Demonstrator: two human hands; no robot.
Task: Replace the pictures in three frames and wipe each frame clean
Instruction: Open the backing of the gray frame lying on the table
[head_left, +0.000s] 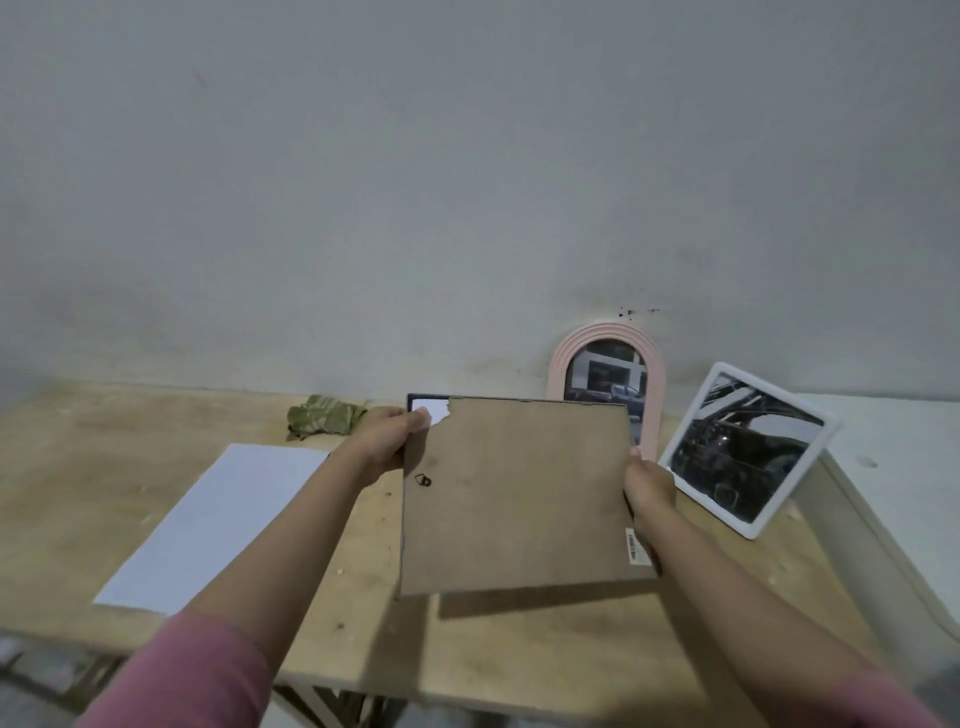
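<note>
I hold a dark-edged picture frame (519, 493) above the table with its brown backing board facing me. A chipped top-left corner of the board shows white behind it. My left hand (387, 441) grips the frame's upper left edge. My right hand (647, 491) grips its right edge. A pink arched frame (608, 374) with a street photo leans on the wall behind. A white square frame (748, 449) with a dark car photo stands tilted at the right. White sheets of paper (218, 519) lie at the left. A crumpled green cloth (322, 423) sits near the wall.
The wooden table (78, 467) ends at a front edge near me, with trestle legs below. A pale cabinet or appliance (893, 467) stands against the table's right side. A bare grey wall rises behind.
</note>
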